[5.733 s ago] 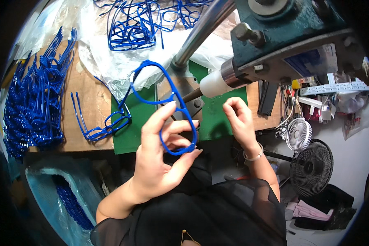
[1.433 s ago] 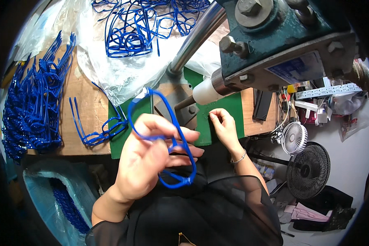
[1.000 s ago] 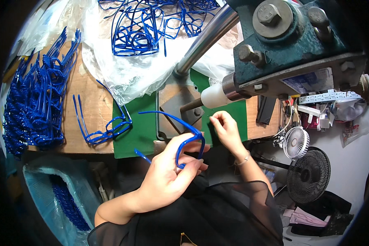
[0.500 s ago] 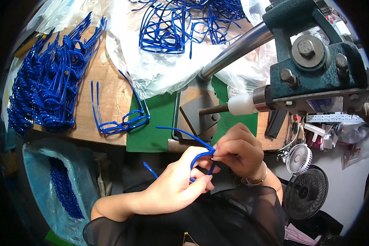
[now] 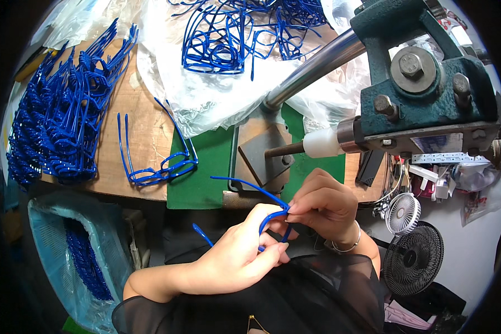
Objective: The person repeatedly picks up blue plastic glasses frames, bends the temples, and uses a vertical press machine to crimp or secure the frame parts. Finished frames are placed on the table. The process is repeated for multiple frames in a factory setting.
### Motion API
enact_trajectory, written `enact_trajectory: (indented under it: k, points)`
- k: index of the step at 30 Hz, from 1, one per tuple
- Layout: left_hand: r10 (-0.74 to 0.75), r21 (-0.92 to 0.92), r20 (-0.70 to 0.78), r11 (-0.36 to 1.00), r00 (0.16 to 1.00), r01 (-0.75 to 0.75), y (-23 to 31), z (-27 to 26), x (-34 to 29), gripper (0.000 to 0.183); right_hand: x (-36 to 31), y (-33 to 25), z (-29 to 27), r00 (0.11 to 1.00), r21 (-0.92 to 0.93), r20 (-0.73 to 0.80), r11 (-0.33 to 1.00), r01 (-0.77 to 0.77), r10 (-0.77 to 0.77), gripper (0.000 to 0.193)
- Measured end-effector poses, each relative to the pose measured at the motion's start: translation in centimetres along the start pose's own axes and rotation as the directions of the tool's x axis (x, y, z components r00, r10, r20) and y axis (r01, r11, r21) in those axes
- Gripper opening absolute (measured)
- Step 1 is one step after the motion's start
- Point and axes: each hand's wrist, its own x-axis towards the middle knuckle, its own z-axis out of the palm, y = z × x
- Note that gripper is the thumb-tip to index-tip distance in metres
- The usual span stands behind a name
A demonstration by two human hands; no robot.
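Note:
A blue eyeglasses frame (image 5: 266, 219) is held between my two hands, in front of the table's near edge. My left hand (image 5: 240, 245) wraps round its front from the left, fingers closed. At the upper right corner of the frame, my right hand (image 5: 327, 206) pinches near the joint of one temple arm. That temple sticks out to the upper left; the tip of the other shows left of my left hand. Whether anything small is in the pinch is hidden. Two more blue frames (image 5: 162, 173) lie close together on the table to the left.
A green press (image 5: 428, 83) with a steel column stands at the right, its plate on a green mat (image 5: 197, 192). Rows of blue frames (image 5: 67, 117) stack at the left, with more on plastic sheeting (image 5: 217, 100). A lined blue basket (image 5: 47, 245) holds frames below. Fans (image 5: 413, 259) sit at the right.
The whole view has shifted slightly, so the table things appear a little further left. Both hands keep their hold on the eyeglasses frame, with only tiny finger movement.

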Motion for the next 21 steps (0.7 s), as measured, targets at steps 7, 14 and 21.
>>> enact_trajectory:
  k: [7,14,21]
  points:
    - [0.016,-0.009,0.023,1.000,1.000,-0.016,0.0,0.3,0.3,0.042,-0.7,-0.2,-0.2,0.994,0.137,-0.019,0.985,-0.102,0.105,0.017]
    - [0.150,-0.070,-0.143,0.985,0.978,-0.161,3.7,0.9,2.6,0.039,-0.8,0.1,-1.4,0.916,0.227,-0.365,0.970,-0.085,0.165,0.017]
    - [0.206,-0.021,-0.198,0.977,0.958,-0.214,5.7,1.3,5.3,0.041,-1.9,1.0,-2.7,0.857,0.089,-0.457,0.971,-0.221,0.238,0.015]
